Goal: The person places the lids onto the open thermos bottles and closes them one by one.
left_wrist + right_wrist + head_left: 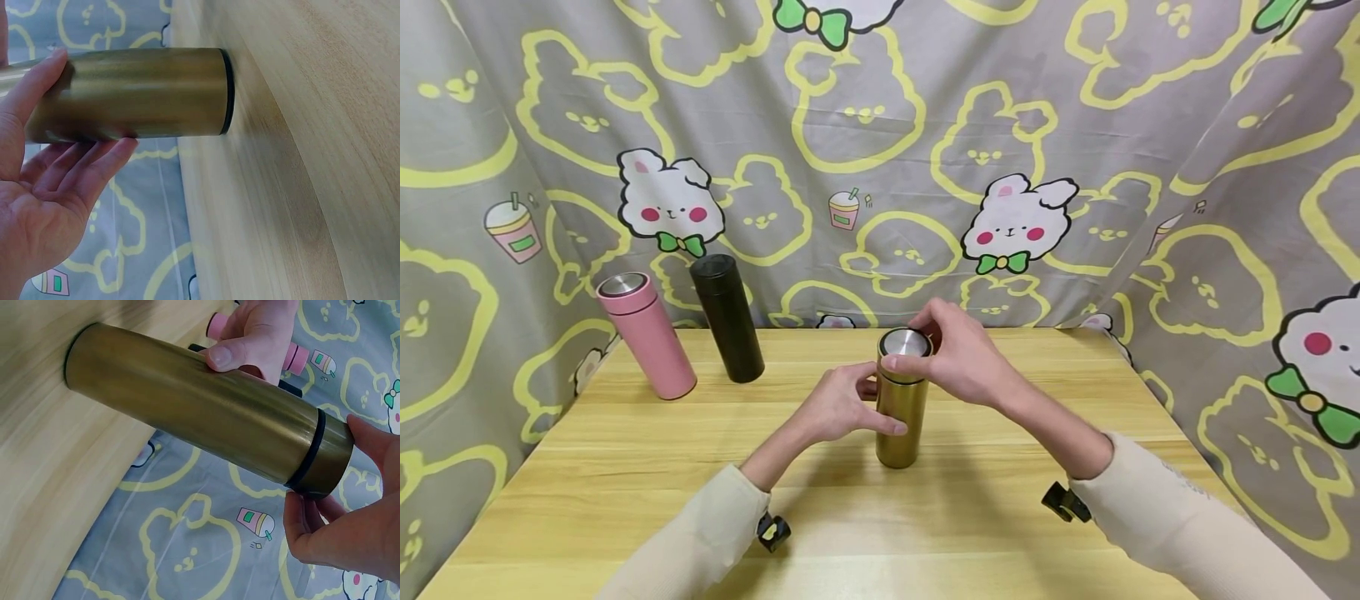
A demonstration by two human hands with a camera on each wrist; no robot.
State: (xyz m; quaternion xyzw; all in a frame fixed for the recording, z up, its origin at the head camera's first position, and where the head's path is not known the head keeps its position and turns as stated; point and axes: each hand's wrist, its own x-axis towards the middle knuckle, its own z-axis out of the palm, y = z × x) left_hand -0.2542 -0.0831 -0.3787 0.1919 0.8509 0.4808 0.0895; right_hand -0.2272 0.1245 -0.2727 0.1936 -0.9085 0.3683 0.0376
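A gold thermos bottle [900,425] stands upright on the wooden table, its lid topped with a silver disc. My left hand [838,404] grips the bottle's body from the left, thumb across the front and fingers behind. At the top, my right hand [966,354] holds the lid [324,456] between thumb and fingers. A black ring shows between lid and body in the right wrist view. In the left wrist view the bottle's black-rimmed base [227,92] is at the tabletop.
A pink thermos bottle [651,342] and a black thermos bottle [730,325] stand at the back left of the table [865,533]. Behind and along both sides hangs a grey curtain [865,100] with cartoon prints, close to the table's back edge.
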